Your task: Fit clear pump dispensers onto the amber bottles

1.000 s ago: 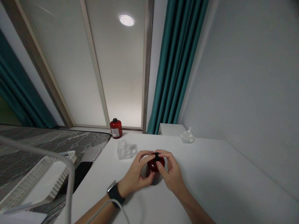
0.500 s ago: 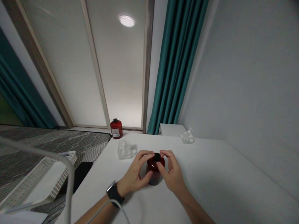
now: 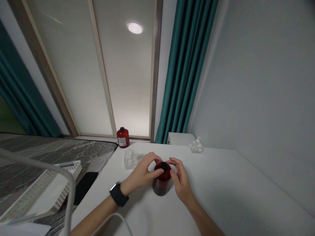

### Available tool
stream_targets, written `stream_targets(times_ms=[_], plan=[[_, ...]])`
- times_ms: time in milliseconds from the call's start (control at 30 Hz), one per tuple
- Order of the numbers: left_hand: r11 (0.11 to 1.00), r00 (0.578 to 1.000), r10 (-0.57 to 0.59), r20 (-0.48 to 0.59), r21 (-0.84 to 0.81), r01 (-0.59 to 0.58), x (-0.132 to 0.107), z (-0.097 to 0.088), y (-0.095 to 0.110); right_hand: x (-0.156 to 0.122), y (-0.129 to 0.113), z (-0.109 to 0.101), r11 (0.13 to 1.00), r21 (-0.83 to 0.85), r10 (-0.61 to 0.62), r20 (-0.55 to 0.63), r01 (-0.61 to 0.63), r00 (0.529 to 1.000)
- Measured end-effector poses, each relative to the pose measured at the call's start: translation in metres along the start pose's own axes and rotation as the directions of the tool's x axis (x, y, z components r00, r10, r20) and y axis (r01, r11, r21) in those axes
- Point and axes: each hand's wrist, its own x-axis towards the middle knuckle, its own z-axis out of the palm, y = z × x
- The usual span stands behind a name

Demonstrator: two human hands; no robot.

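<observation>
A dark red bottle [image 3: 161, 183] with a black cap [image 3: 162, 165] stands upright on the white table [image 3: 221, 196]. My left hand [image 3: 141, 173], with a black watch on its wrist, has its fingers curled over the bottle's top, fingertips on the cap. My right hand [image 3: 180, 181] rests against the bottle's right side, thumb and forefinger pinched at the cap. Both hands are closed on the bottle.
A clear glass piece [image 3: 131, 158] lies behind my left hand and another clear piece [image 3: 196, 146] sits at the table's back. A second red bottle [image 3: 122, 137] stands on the sill. A white perforated tray [image 3: 46, 186] and a black phone [image 3: 83, 191] lie left, beside a white tube [image 3: 49, 165].
My left hand rose from the bottle's side to its top, fingers now over the cap. The right hand slid slightly lower on the side. The view tilted a little.
</observation>
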Motion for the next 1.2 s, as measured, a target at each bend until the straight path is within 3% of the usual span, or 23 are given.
stream_targets(times_ms=[233,433,733,1033,1200], plan=[[0.990,0.998,0.005,0.058,-0.141,0.003,0.008,0.002,-0.005,0.001,-0.002,0.000,1.000,-0.009,-0.008,-0.029,0.008,1.000],[0.978,0.993,-0.008,-0.121,-0.208,-0.018,-0.005,0.015,-0.010,0.001,-0.003,0.001,0.999,-0.023,-0.027,-0.031,0.026,0.999],[0.975,0.989,-0.102,-0.105,-0.205,0.079,-0.010,0.027,-0.008,0.000,-0.004,0.002,0.997,-0.065,-0.031,-0.038,0.028,0.999],[0.958,0.960,-0.190,-0.206,-0.251,0.136,-0.011,0.036,-0.004,0.001,-0.011,0.001,0.994,-0.100,-0.049,-0.025,0.047,0.998],[0.955,0.959,-0.212,-0.189,-0.249,0.162,-0.010,0.033,-0.008,0.001,-0.010,0.000,0.995,-0.087,-0.043,-0.018,0.041,0.999]])
